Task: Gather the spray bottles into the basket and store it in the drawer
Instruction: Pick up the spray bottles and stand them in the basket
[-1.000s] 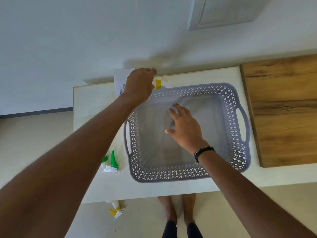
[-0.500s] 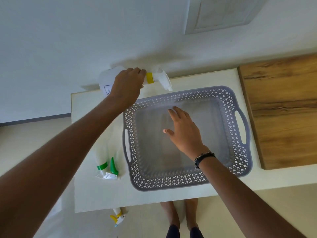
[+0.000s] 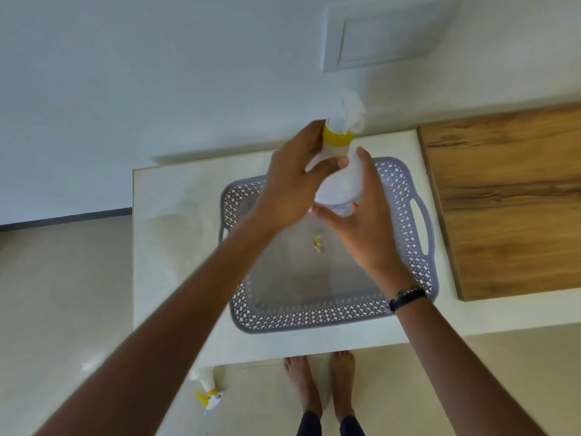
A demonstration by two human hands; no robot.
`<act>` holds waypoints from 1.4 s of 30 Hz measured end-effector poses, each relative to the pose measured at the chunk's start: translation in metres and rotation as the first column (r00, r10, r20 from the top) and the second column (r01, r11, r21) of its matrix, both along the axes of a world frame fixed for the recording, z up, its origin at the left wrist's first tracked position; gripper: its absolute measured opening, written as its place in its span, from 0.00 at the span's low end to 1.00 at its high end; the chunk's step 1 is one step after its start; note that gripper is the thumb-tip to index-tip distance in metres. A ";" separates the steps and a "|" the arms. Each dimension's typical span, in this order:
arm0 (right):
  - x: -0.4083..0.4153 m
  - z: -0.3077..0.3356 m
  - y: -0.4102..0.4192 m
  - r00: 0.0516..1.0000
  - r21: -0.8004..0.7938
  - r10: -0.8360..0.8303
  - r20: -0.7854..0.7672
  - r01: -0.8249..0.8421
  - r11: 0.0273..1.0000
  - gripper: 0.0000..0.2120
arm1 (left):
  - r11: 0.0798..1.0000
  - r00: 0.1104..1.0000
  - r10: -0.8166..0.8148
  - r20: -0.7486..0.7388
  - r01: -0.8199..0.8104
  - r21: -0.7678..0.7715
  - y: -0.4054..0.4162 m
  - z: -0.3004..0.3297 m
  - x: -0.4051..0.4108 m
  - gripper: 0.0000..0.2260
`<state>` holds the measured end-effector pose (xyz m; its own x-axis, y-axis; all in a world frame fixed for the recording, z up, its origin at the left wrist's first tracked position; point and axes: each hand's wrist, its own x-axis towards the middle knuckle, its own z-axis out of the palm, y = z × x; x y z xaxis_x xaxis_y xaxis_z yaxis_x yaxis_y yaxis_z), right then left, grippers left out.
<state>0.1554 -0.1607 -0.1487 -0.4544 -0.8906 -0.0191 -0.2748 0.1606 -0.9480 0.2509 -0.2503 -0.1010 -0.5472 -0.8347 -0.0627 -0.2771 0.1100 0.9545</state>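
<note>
A white spray bottle [image 3: 341,180] with a yellow collar and white trigger head is held above the far edge of the grey perforated basket [image 3: 415,256]. My left hand [image 3: 292,180] grips its neck just under the collar. My right hand [image 3: 361,215] cups the bottle's body from the right and below. The basket sits on the white table, with only a small yellowish scrap [image 3: 319,245] on its floor. A second white bottle [image 3: 209,391] with a yellow trigger lies on the floor by the table's near left corner. The green-trigger bottle is hidden behind my left arm.
The white table [image 3: 176,199] stands against a pale wall. A wooden countertop [image 3: 509,199] adjoins it on the right. My bare feet [image 3: 320,382] stand on the tiled floor at the table's near edge. A white wall panel [image 3: 383,36] is above.
My left hand lifted the yellow-collared bottle from the table's far left corner to above the basket. My right hand rose from the basket floor and took hold of the bottle's body.
</note>
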 end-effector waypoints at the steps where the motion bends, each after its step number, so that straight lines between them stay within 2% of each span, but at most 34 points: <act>1: -0.007 -0.005 0.009 0.999 0.015 -0.017 -0.040 0.018 1.000 0.43 | 0.997 0.998 0.022 -0.054 -0.017 0.080 0.010 -0.007 -0.006 0.16; 4: -0.024 -0.027 0.031 0.984 0.048 -0.033 -0.173 0.042 0.998 0.44 | 0.977 0.996 0.033 -0.085 -0.014 0.212 0.036 -0.027 -0.023 0.19; 9: -0.043 -0.050 0.047 0.945 0.086 -0.104 -0.310 0.137 0.987 0.42 | 0.966 0.997 0.013 -0.070 0.006 0.259 0.054 -0.052 -0.049 0.18; 12: -0.048 -0.057 0.048 0.924 0.114 -0.088 -0.373 0.140 0.984 0.42 | 0.971 0.998 0.035 -0.049 -0.022 0.236 0.058 -0.060 -0.060 0.17; 16: -0.055 -0.065 0.051 0.943 0.130 -0.066 -0.326 0.114 0.985 0.41 | 0.983 0.998 0.059 0.012 -0.060 0.175 0.066 -0.070 -0.068 0.16; 26: -0.070 -0.068 0.046 0.914 0.167 0.007 -0.405 0.066 0.984 0.40 | 0.988 0.995 0.100 0.028 -0.103 0.117 0.063 -0.074 -0.080 0.17; 33: -0.072 -0.069 0.047 0.884 0.205 0.051 -0.464 0.051 0.977 0.41 | 0.976 0.991 0.121 0.060 -0.130 0.172 0.068 -0.081 -0.082 0.19; 35: -0.075 -0.068 0.047 0.909 0.214 0.076 -0.409 0.014 0.977 0.41 | 0.979 0.987 0.121 0.101 -0.135 0.150 0.067 -0.080 -0.082 0.17; 37: -0.077 -0.065 0.050 0.939 0.216 0.087 -0.332 -0.014 0.976 0.42 | 0.982 0.980 0.131 0.151 -0.149 0.113 0.069 -0.075 -0.076 0.20; 39: -0.077 -0.062 0.057 0.949 0.195 0.055 -0.309 0.006 0.981 0.43 | 0.980 0.971 0.146 0.191 -0.168 0.103 0.074 -0.073 -0.060 0.23; 42: -0.066 -0.054 0.081 0.947 0.163 -0.028 -0.319 0.084 0.983 0.38 | 0.963 0.952 0.208 0.224 -0.240 0.123 0.091 -0.074 -0.026 0.18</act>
<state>0.0899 -0.0800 -0.2028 -0.5112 -0.8593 -0.0181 -0.5395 0.3371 -0.7716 0.2250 -0.1594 -0.1748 -0.3091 -0.9071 -0.2859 -0.4713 -0.1150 0.8744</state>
